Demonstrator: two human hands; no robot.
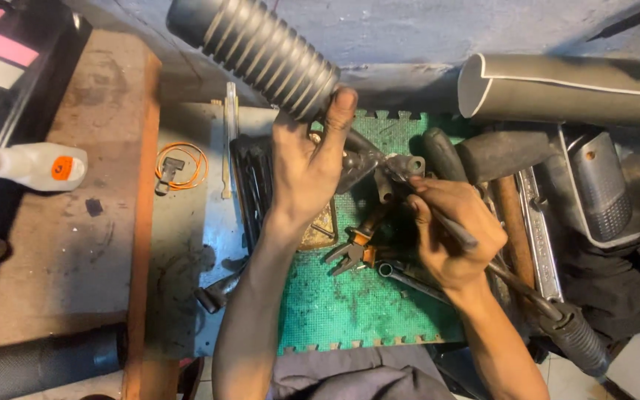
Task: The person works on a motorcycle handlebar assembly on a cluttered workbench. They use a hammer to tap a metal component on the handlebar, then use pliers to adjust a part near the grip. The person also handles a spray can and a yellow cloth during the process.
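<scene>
Cluttered with tools, the worktop (187,244) carries a green foam mat (364,311) under both hands. The left hand (305,174) holds a ribbed black rubber boot (261,52) by its lower end, thumb pressed on the last rib, so this grip is closed around the boot and the metal joint (379,167) emerging from it. The assembly is raised above the mat and tilted up to the left. The right hand (457,233) is closed around a slim dark tool (461,235), its tip set against the metal joint.

Risks, as judged from this position:
- The tool tip may slip off the rounded metal and strike the left thumb, because the left hand sits just beside the contact point.
- The long boot is supported at one end only; leverage may twist it out of the grip.
- A slip toward the rubber may puncture a rib.
- Orange-handled pliers (357,248) and a wrench (409,280) lie directly below; a dropped part may land among them.
</scene>
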